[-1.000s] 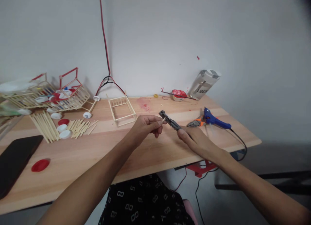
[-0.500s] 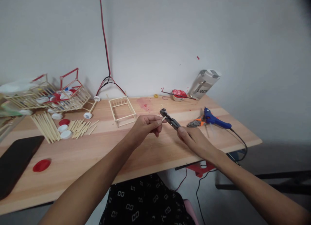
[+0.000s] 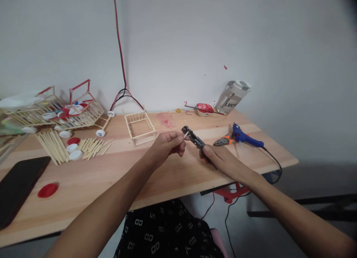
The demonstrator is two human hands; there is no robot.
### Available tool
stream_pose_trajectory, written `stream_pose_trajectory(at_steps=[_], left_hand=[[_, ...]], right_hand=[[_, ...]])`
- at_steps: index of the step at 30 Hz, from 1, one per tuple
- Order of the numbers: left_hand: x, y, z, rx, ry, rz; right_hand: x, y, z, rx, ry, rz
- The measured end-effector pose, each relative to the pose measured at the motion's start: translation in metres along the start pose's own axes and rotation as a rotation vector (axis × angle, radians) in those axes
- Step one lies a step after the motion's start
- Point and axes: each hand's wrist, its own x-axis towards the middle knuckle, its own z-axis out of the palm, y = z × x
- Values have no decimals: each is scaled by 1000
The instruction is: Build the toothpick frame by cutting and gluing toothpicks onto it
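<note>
Stick stub (image 3: 180, 137) pinched in the left hand (image 3: 166, 144) above the tabletop (image 3: 111, 168) — now drawn into the cutting pliers (image 3: 193, 138), gripped by the right hand (image 3: 221, 159), closer than a second ago.

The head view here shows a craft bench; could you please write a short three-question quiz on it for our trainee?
1. Which hand holds the dark cutter?
2. True or false: the blue glue gun lies on the table.
3. The left hand pinches: A) red cap B) short stick C) phone

Key: 1. The right hand. 2. True. 3. B.
</note>
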Motion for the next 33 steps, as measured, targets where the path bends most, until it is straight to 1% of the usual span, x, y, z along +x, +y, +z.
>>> stream_pose_trajectory(at_steps=[9,18,26,33], left_hand=[[0,0,0,-14,11,-16],[0,-2,-1,-31,-4,-32],[0,0,-1,-46,27,-70],[0,1,0,-76,30,-98]], right_hand=[[1,-3,1,-54,46,-30],[-1,-7,3,-29,54,-32],[2,-5,10,-25,67,16],[3,-5,11,-10,63,27]])
